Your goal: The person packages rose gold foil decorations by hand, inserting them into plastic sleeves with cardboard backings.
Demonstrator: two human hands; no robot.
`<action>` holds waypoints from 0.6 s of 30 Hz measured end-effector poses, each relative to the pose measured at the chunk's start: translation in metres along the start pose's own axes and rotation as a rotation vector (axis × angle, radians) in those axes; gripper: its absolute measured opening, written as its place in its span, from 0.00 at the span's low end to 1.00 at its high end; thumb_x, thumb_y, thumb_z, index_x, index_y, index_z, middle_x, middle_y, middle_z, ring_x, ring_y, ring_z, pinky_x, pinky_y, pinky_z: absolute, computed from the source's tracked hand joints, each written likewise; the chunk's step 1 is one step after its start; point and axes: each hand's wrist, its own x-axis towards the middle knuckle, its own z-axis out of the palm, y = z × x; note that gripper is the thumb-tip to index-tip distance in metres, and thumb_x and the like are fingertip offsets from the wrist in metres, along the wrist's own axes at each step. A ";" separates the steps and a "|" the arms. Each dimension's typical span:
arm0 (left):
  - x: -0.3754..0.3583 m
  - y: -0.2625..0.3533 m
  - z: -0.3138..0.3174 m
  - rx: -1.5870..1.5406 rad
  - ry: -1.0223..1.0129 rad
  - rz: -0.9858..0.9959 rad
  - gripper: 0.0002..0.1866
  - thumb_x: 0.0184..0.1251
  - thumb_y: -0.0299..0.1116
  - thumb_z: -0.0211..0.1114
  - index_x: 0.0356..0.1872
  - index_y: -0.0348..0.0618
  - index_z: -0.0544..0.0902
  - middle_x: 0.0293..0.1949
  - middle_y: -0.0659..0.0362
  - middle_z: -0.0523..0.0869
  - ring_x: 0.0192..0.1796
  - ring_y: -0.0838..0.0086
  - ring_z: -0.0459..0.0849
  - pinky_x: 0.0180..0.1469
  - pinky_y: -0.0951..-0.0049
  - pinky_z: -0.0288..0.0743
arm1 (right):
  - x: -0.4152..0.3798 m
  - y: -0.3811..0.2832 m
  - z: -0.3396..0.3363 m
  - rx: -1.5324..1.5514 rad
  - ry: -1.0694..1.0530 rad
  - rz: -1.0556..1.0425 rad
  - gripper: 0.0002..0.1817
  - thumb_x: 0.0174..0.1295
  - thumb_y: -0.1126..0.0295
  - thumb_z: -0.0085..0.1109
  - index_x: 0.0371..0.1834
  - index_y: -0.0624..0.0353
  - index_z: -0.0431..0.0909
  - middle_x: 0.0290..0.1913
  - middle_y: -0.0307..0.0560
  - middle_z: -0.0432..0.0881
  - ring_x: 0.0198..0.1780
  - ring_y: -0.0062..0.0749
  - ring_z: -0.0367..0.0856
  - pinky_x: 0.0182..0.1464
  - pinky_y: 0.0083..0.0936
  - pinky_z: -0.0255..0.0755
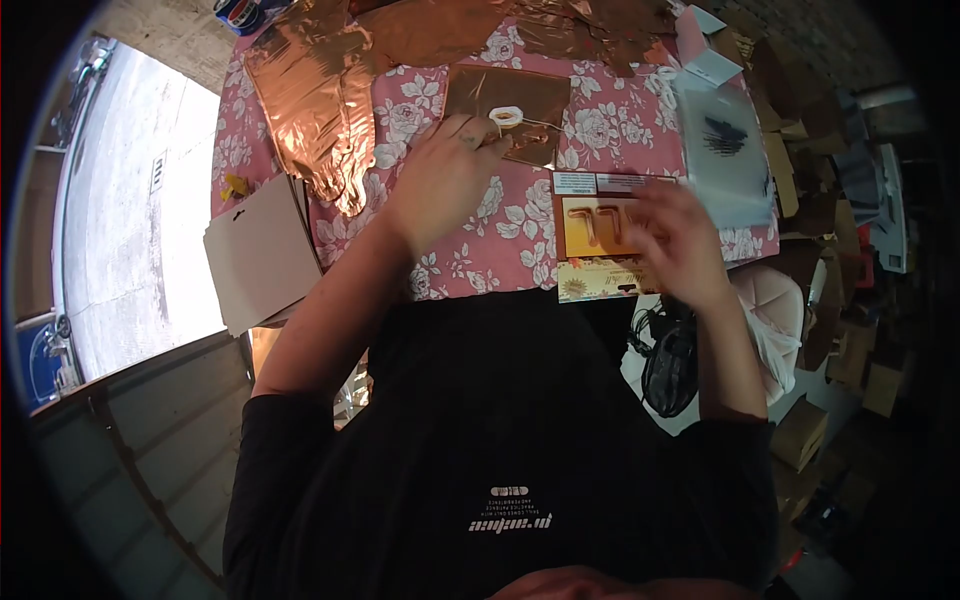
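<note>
Pinching white tape roll [506,116] with left hand [445,180] on foil sheet [510,105]; right hand [678,240], blurred, grip unclear, over card pack [595,235]; foil balloons [320,95] unpacked.

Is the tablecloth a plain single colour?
No, the tablecloth is pink with a white rose pattern all over it.

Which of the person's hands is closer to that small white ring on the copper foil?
The left. The left hand has its fingertips right beside the white ring on the folded copper foil. The right hand is well away, blurred, over the printed card package at the table's near edge.
</note>
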 end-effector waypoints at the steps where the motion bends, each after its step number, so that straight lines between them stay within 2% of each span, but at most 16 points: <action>1: -0.001 -0.001 0.001 -0.001 -0.003 0.001 0.19 0.71 0.30 0.63 0.60 0.47 0.92 0.58 0.61 0.87 0.66 0.65 0.82 0.64 0.57 0.78 | 0.014 0.003 0.005 0.003 0.115 0.086 0.20 0.62 0.67 0.80 0.56 0.61 0.90 0.59 0.54 0.88 0.65 0.55 0.85 0.67 0.43 0.80; 3: 0.000 -0.002 0.003 -0.007 -0.007 0.007 0.19 0.71 0.30 0.63 0.59 0.47 0.92 0.57 0.61 0.87 0.66 0.65 0.82 0.64 0.58 0.78 | 0.050 0.005 0.016 -0.002 0.232 0.076 0.12 0.65 0.73 0.74 0.51 0.62 0.89 0.48 0.53 0.89 0.53 0.51 0.88 0.57 0.40 0.81; 7: 0.000 -0.003 0.003 0.023 0.008 0.023 0.19 0.71 0.30 0.63 0.59 0.47 0.92 0.57 0.61 0.87 0.65 0.65 0.82 0.63 0.59 0.78 | 0.098 0.034 0.038 0.036 0.190 0.177 0.11 0.65 0.74 0.73 0.49 0.63 0.88 0.49 0.55 0.89 0.53 0.53 0.88 0.55 0.41 0.81; 9: 0.000 -0.001 0.002 -0.001 -0.007 0.000 0.19 0.70 0.30 0.64 0.59 0.47 0.92 0.56 0.61 0.87 0.64 0.65 0.82 0.63 0.59 0.78 | 0.107 0.039 0.036 0.027 0.038 0.205 0.10 0.65 0.74 0.73 0.47 0.63 0.88 0.48 0.55 0.89 0.52 0.54 0.88 0.55 0.41 0.81; 13: -0.001 -0.001 0.001 -0.005 0.001 -0.002 0.20 0.70 0.30 0.64 0.60 0.47 0.92 0.56 0.61 0.87 0.64 0.65 0.82 0.63 0.59 0.78 | 0.113 0.037 0.035 -0.136 0.045 0.150 0.09 0.65 0.73 0.73 0.46 0.64 0.88 0.47 0.55 0.90 0.50 0.54 0.89 0.54 0.42 0.81; 15: -0.002 -0.001 0.000 0.002 0.019 0.012 0.21 0.70 0.29 0.63 0.61 0.46 0.92 0.55 0.61 0.87 0.64 0.64 0.83 0.63 0.58 0.78 | 0.119 0.029 0.015 -0.097 -0.120 0.199 0.09 0.67 0.73 0.72 0.47 0.64 0.88 0.43 0.53 0.89 0.45 0.45 0.90 0.53 0.38 0.81; 16: -0.002 -0.001 0.000 0.002 0.019 0.010 0.21 0.70 0.29 0.63 0.61 0.46 0.92 0.55 0.61 0.87 0.64 0.64 0.83 0.63 0.58 0.78 | 0.123 0.023 0.006 -0.097 -0.122 0.198 0.09 0.67 0.73 0.72 0.47 0.64 0.88 0.43 0.53 0.89 0.45 0.45 0.90 0.53 0.38 0.81; 18: -0.002 -0.001 0.001 0.014 0.005 0.014 0.21 0.70 0.29 0.63 0.61 0.46 0.92 0.55 0.61 0.87 0.64 0.64 0.83 0.64 0.58 0.78 | 0.132 0.010 -0.010 0.186 -0.085 0.246 0.08 0.70 0.71 0.72 0.46 0.63 0.88 0.40 0.50 0.89 0.43 0.33 0.89 0.49 0.33 0.80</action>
